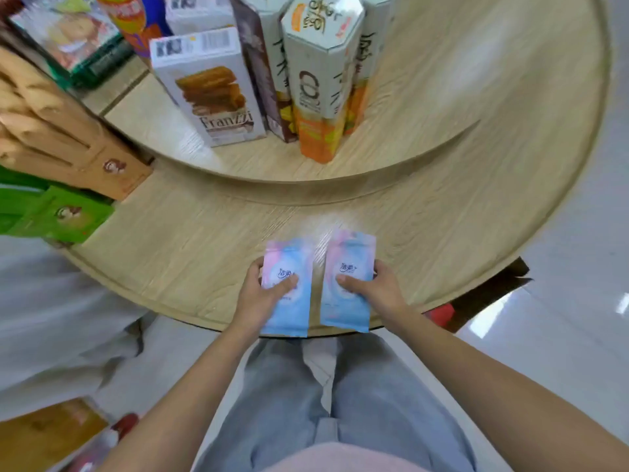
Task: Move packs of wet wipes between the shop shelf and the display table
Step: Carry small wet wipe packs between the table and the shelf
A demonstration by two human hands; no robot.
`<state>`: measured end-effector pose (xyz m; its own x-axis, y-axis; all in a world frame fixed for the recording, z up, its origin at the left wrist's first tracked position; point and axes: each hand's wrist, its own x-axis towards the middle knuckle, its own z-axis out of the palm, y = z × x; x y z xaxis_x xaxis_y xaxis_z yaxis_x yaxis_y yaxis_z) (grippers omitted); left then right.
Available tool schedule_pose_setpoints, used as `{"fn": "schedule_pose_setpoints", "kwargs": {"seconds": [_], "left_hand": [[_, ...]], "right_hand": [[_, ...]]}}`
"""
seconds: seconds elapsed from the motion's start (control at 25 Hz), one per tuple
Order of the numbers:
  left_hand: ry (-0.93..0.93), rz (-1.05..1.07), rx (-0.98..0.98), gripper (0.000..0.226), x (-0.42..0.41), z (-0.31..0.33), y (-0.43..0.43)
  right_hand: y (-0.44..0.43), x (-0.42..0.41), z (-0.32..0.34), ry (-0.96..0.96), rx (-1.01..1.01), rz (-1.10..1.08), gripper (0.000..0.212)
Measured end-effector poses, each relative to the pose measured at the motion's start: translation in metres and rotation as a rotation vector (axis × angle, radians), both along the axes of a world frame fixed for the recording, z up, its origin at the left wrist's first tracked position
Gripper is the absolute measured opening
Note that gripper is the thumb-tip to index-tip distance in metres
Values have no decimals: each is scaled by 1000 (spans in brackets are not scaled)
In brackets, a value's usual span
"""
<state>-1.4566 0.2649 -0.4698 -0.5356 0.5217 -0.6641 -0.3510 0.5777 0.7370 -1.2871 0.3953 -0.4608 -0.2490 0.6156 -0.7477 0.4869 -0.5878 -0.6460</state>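
**Two wipe packs held at near edge of round display table**

Left hand [260,294] grips a flat pink-and-blue soft plastic pack of wet wipes [288,287], thumb pressed on the front face, fingers wrapped round the left edge. Right hand [371,289] grips a second matching pink-and-blue wipe pack [347,281] the same way, thumb on the front, fingers round the right edge. Both hands clenched on their packs. Packs sit side by side, narrow gap between them, printed faces up, over the near rim of the round light-wood two-tier display table [177,267]; their lower ends overhang the rim. Cannot tell whether the packs rest on the wood or are held just above it.

On the raised upper tier: white Franzzi biscuit box [211,90] standing upright, beside it a tall hexagonal white-and-orange carton [321,83], more tall cartons behind. On the lower tier at left: brown cardboard boxes [68,144] and green boxes [64,212] near the edge. Grey trousers [374,403] show below the forearms. Glossy white floor [561,318] at right.
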Motion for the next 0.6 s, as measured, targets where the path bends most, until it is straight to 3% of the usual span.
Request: {"fn": "schedule_pose_setpoints", "kwargs": {"seconds": [0.16,0.32,0.48,0.6], "left_hand": [[-28,-328,26,50,8,21,18],[-61,-678,73,59,39,37,43],[-81,-1072,76,70,126,52,49],[-126,-1380,111,58,215,57,40]], "right_hand": [[-23,76,39,70,57,-414,38],[-101,126,54,140,109,-835,33],[-211,169,49,140,70,-1235,45],[-288,204,41,127,65,-1549,53]]}}
